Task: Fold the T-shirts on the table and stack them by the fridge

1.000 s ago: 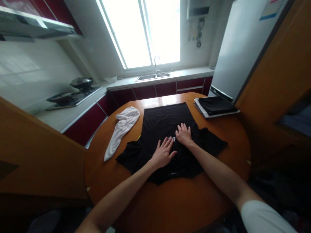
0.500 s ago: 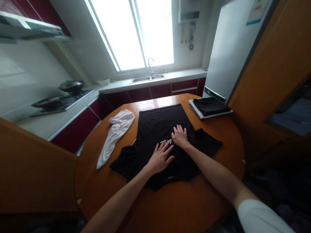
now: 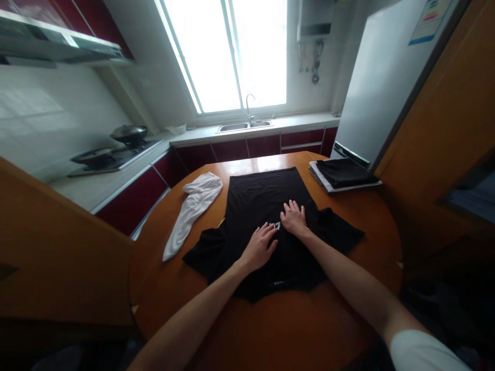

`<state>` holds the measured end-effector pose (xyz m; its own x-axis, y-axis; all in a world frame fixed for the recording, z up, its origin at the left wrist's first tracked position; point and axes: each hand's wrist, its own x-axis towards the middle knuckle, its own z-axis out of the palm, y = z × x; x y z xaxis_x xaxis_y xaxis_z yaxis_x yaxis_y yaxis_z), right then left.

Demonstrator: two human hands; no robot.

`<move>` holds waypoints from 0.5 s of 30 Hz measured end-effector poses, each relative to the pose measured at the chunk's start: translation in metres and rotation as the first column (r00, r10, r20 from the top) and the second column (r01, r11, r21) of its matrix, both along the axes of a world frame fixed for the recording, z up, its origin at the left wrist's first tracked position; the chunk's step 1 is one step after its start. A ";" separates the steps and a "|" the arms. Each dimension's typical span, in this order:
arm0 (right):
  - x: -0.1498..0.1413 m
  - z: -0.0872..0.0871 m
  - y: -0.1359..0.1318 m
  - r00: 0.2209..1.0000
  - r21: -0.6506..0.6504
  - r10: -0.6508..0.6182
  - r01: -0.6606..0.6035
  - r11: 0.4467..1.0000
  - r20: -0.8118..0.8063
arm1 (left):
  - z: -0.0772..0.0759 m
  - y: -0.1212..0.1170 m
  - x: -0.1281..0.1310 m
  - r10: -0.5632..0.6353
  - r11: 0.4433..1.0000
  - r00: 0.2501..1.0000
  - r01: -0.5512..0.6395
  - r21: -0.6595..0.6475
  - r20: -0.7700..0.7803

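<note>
A black T-shirt lies spread on the round wooden table, its hem toward the window and its neck toward me. My left hand rests on the shirt with fingers stretched out, partly covering a small white print. Just right of that print, my right hand lies flat with its fingers apart. Neither hand grips the cloth. The short sleeves stick out to both sides, and a bit of yellow shows at the shirt's left edge.
A crumpled white garment lies on the table's left. Folded black and white clothes are stacked at the back right, near the fridge. Behind the table run a counter with a sink and a stove with pans.
The camera view has shifted, so the scene sits further right. My left hand has slid slightly over the shirt and covers more of the white print. My right hand stays beside it.
</note>
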<state>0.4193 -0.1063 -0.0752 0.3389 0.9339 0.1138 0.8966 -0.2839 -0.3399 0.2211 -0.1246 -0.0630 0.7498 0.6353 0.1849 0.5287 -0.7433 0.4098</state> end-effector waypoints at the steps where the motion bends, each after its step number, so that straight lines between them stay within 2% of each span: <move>1: 0.000 0.000 0.000 1.000 0.002 0.000 0.000 1.000 -0.001 | 0.000 -0.001 0.000 -0.001 1.000 1.000 0.001 0.005 -0.008; 9: 0.003 -0.002 0.001 1.000 0.010 0.003 -0.003 1.000 0.003 | -0.004 -0.002 0.000 -0.009 0.999 0.998 0.012 0.040 -0.056; 12: 0.003 -0.003 0.002 1.000 0.015 -0.001 0.001 1.000 0.006 | -0.006 0.000 0.000 -0.016 0.999 1.000 0.016 0.030 -0.019; 15: 0.002 -0.003 0.002 1.000 0.013 -0.006 0.006 1.000 0.008 | -0.008 0.001 0.000 -0.010 1.000 0.996 0.009 0.011 0.086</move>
